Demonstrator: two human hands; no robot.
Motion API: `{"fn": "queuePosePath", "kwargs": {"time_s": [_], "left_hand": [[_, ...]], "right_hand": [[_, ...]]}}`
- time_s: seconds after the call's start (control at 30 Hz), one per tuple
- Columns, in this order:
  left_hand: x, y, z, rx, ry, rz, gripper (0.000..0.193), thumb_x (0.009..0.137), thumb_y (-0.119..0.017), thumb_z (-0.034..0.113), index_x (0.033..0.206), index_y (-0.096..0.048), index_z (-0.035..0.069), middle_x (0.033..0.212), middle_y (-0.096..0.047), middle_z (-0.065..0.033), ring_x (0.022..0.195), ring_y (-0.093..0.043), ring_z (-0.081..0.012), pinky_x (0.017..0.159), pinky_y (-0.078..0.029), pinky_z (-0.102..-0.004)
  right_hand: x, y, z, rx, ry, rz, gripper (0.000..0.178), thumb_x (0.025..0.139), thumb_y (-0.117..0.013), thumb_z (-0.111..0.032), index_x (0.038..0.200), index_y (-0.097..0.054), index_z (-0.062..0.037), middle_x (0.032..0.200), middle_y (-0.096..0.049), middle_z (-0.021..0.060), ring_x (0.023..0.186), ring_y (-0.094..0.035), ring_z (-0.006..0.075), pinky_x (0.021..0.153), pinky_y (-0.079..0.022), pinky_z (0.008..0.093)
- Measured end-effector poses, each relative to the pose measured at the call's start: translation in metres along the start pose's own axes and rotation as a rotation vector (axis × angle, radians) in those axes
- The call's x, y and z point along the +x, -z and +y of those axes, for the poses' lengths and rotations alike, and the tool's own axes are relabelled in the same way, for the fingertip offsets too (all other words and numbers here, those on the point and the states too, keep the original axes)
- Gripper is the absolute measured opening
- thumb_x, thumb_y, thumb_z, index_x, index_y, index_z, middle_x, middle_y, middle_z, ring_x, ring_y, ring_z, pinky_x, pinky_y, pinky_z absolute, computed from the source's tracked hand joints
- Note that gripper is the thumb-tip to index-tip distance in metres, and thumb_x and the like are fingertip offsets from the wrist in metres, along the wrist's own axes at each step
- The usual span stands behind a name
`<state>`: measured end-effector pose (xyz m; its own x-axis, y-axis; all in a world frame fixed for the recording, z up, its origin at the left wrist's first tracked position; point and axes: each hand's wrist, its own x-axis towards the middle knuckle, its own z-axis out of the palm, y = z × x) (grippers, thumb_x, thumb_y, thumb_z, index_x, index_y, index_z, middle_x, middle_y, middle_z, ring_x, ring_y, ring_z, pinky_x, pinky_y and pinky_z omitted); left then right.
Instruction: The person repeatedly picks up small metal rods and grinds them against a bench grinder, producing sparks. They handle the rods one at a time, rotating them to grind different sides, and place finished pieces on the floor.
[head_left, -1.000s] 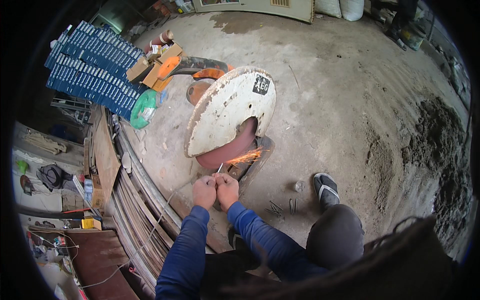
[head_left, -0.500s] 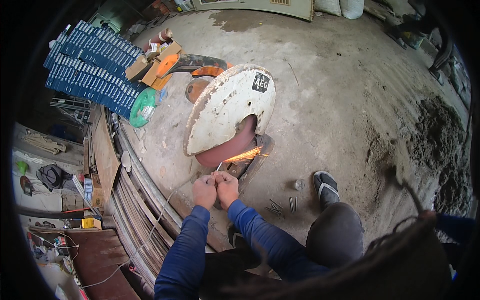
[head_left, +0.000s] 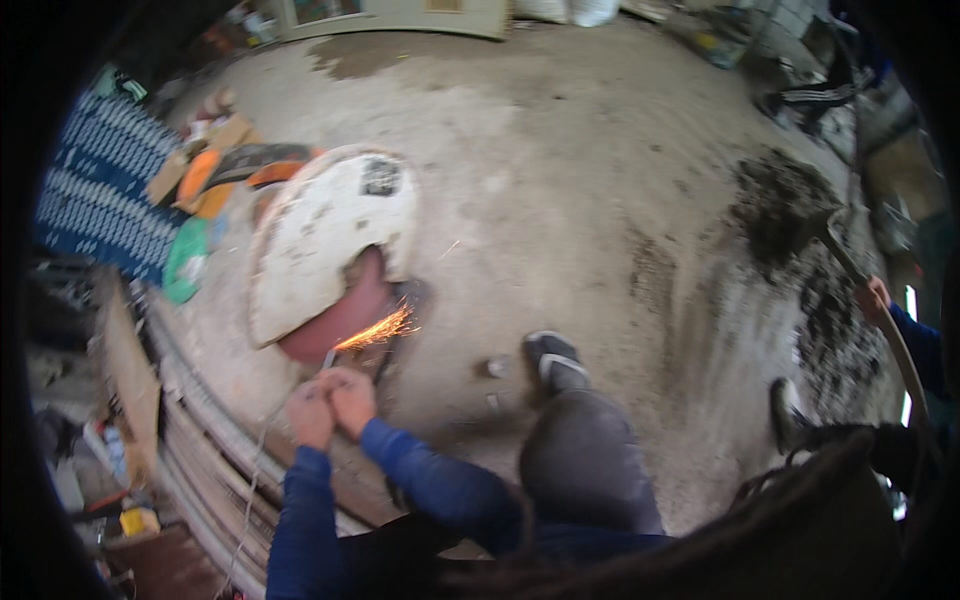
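A metal rod [head_left: 329, 358] is pinched by the left hand [head_left: 311, 414] and right hand [head_left: 350, 401] against a red wheel [head_left: 345, 314]; sparks [head_left: 382, 329] are thrown rightward.

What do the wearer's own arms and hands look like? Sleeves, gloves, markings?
Both arms: long, dark blue sleeves, left sleeve and right sleeve, reaching about the wrists. No markings or cables made out on them. Each grip is a bare hand, left hand and right hand, no gloves. Blur hides finer detail.
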<state>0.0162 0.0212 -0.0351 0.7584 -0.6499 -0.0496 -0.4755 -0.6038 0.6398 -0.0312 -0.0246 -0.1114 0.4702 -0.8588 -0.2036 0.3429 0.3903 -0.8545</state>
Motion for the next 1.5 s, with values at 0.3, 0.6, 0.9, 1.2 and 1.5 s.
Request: {"fn": "queuePosePath", "kwargs": {"time_s": [0.3,0.6,0.9,1.2,1.5], "left_hand": [[-0.004,-0.004,0.001,0.093,0.023,0.113,0.025,0.090,-0.058,0.017,0.091,-0.071,-0.005,0.084,-0.070,-0.0238,0.075,-0.067,-0.0356,0.070,-0.050,-0.0413],[-0.002,-0.010,-0.001,-0.088,0.139,0.117,0.025,0.091,-0.058,0.017,0.083,-0.069,-0.004,0.062,-0.061,-0.0068,0.051,-0.055,-0.0123,0.045,-0.042,-0.0315],[0.002,-0.012,-0.009,-0.068,0.123,0.139,0.024,0.091,-0.058,0.014,0.081,-0.068,-0.005,0.062,-0.060,-0.0060,0.050,-0.054,-0.0127,0.044,-0.041,-0.0312],[-0.002,-0.010,-0.001,-0.099,0.127,0.159,0.023,0.091,-0.059,0.014,0.086,-0.070,-0.006,0.062,-0.060,-0.0061,0.049,-0.054,-0.0125,0.043,-0.042,-0.0304],[-0.002,-0.005,0.006,-0.108,0.279,0.098,0.025,0.090,-0.061,0.018,0.095,-0.071,-0.005,0.079,-0.069,-0.0231,0.073,-0.068,-0.0312,0.069,-0.049,-0.0404]], "right_hand": [[-0.002,-0.004,-0.003,0.100,-0.198,0.028,0.019,0.087,-0.055,-0.005,0.093,-0.071,0.0030,0.087,-0.073,0.0123,0.080,-0.068,0.0184,0.077,-0.053,0.0316],[-0.006,-0.003,-0.035,0.256,-0.320,-0.003,0.021,0.098,-0.061,-0.015,0.094,-0.071,0.0029,0.078,-0.066,0.0017,0.067,-0.055,0.0072,0.061,-0.046,0.0240],[-0.005,-0.002,-0.029,0.264,-0.310,-0.012,0.021,0.096,-0.060,-0.015,0.091,-0.071,0.0025,0.075,-0.066,0.0025,0.066,-0.055,0.0071,0.059,-0.047,0.0261],[-0.004,-0.005,-0.028,0.187,-0.288,-0.010,0.022,0.096,-0.060,-0.016,0.088,-0.070,0.0022,0.069,-0.063,0.0006,0.061,-0.053,0.0062,0.054,-0.045,0.0261],[-0.005,-0.005,-0.038,0.293,-0.343,-0.025,0.020,0.098,-0.059,-0.013,0.087,-0.068,0.0003,0.072,-0.063,-0.0003,0.060,-0.052,0.0067,0.053,-0.043,0.0250]]}}
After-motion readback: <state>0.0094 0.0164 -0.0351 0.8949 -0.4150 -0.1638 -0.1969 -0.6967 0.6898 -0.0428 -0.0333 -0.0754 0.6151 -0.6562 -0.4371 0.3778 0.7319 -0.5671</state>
